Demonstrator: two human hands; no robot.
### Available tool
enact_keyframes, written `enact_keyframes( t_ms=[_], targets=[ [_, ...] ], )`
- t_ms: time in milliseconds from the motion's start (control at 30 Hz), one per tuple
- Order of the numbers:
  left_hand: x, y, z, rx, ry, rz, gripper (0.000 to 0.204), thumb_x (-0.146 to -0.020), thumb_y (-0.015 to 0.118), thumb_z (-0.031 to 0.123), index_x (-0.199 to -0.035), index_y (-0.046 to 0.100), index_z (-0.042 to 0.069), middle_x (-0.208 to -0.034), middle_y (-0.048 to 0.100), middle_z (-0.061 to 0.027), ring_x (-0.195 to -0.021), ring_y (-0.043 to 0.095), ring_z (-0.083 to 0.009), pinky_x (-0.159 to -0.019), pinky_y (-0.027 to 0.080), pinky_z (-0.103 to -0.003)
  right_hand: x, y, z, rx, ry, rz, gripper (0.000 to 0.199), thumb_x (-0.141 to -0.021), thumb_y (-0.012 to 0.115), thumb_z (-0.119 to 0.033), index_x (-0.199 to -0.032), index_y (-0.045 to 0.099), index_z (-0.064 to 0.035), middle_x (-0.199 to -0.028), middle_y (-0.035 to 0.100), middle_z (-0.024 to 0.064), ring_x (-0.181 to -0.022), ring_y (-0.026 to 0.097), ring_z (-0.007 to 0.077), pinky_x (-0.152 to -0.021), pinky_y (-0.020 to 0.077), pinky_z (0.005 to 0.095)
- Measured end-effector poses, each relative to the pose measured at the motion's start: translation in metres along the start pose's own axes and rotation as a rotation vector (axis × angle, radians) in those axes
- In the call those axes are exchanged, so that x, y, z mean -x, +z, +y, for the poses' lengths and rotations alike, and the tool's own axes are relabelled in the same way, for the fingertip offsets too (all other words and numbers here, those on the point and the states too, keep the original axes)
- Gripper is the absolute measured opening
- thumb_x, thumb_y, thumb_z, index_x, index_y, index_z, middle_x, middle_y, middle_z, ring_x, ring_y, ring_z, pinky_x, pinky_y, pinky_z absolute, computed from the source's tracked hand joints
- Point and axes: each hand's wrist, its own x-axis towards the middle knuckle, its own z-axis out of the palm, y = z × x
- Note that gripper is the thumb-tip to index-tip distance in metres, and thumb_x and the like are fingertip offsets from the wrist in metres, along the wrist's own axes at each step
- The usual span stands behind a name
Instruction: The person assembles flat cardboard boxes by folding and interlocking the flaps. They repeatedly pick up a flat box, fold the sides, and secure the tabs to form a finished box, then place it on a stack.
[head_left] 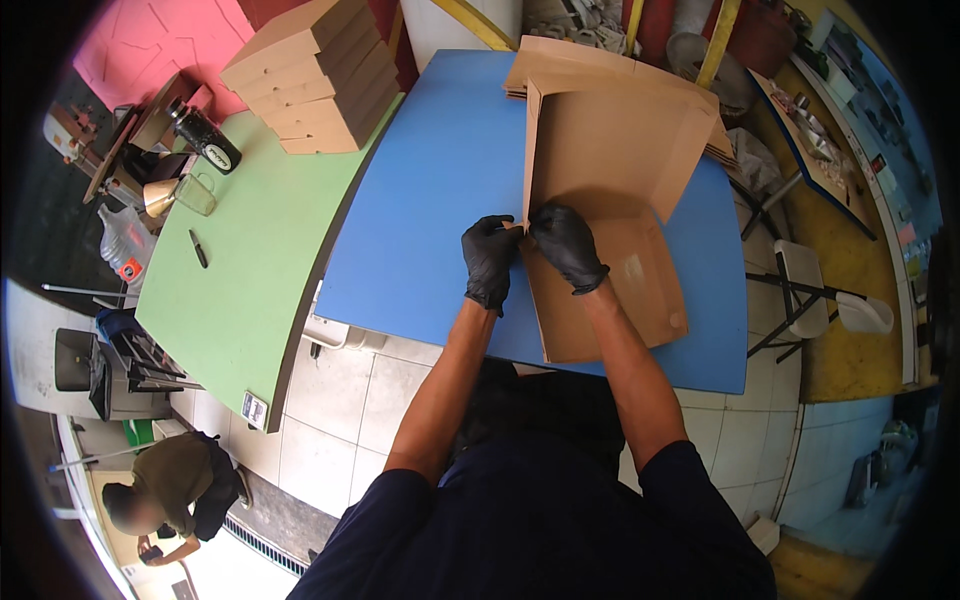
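Note:
A brown cardboard box [615,305] lies on the blue table [430,170], its lid [620,145] raised at the far side. Both my hands wear black gloves and meet at the box's left edge, by the corner where lid and base join. Outside that corner, my left hand [490,258] is closed, pinching a small cardboard flap. Inside the box, my right hand [568,243] is closed against the same left wall; its fingertips are hidden, but they seem to grip the cardboard edge there.
Flat cardboard sheets [560,62] lie beyond the raised lid. On the green table [250,220] to the left stand stacked folded boxes [315,85], a dark bottle [205,140], a glass mug [195,195] and a black pen [198,248]. A folding chair [800,285] stands right; another person [175,485] is lower left.

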Motion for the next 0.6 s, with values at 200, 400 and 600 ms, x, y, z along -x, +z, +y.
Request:
enact_keyframes(
  t_ms=[200,400,600],
  targets=[
    [0.0,0.002,-0.004,-0.038,0.021,0.028,0.022,-0.084,0.078,0.004,-0.104,0.074,-0.003,-0.083,0.07,-0.0048,-0.069,0.063,-0.0104,-0.061,0.05,-0.025,-0.001,0.015,0.002,0.269,-0.087,0.13,0.032,-0.089,0.074,-0.035,-0.096,0.074,-0.0039,-0.094,0.073,0.0204,-0.09,0.07,0.0418,-0.079,0.055,0.0474],
    [0.004,0.005,0.0,-0.037,0.002,0.047,0.019,-0.085,0.077,0.003,-0.102,0.073,-0.003,-0.083,0.07,-0.0046,-0.069,0.063,-0.01,-0.061,0.05,-0.025,-0.003,0.007,-0.001,0.179,-0.019,0.028,0.032,-0.091,0.074,-0.035,-0.097,0.076,-0.0042,-0.096,0.073,0.0202,-0.091,0.071,0.0403,-0.079,0.055,0.0471],
    [0.005,0.0,0.01,0.033,-0.066,-0.052,0.021,-0.086,0.078,0.004,-0.104,0.071,-0.005,-0.084,0.071,-0.007,-0.069,0.064,-0.0115,-0.06,0.051,-0.026,-0.007,-0.005,0.004,0.004,-0.035,-0.082,0.017,-0.092,0.067,-0.014,-0.095,0.071,0.0016,-0.078,0.069,0.0107,-0.067,0.066,0.0146,-0.065,0.0528,0.0315]
  ],
)
